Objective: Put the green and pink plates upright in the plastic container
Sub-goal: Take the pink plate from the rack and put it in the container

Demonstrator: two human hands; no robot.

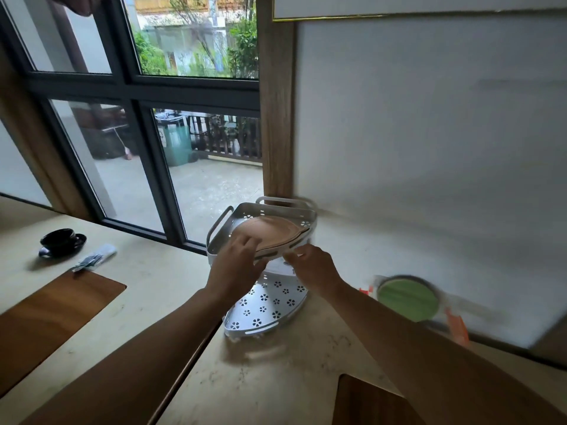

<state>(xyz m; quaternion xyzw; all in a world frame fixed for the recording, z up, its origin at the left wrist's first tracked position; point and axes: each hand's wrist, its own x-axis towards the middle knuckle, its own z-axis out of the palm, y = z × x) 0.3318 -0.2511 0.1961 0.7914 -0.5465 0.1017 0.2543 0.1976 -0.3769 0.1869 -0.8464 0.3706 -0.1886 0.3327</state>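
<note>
Hands at frame centre: left hand and right hand each held a grip on the pink plate, lying flat in the plastic container. Next move: tilting it upright. Green plate waited on the counter, lower right.

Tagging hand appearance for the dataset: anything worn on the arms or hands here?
Nothing worn shows. The left hand and right hand are bare, without gloves, and I see no rings. Both forearms are uncovered to the frame edge: no sleeves, watch or bands visible. Motion blur softens fine detail.
</note>
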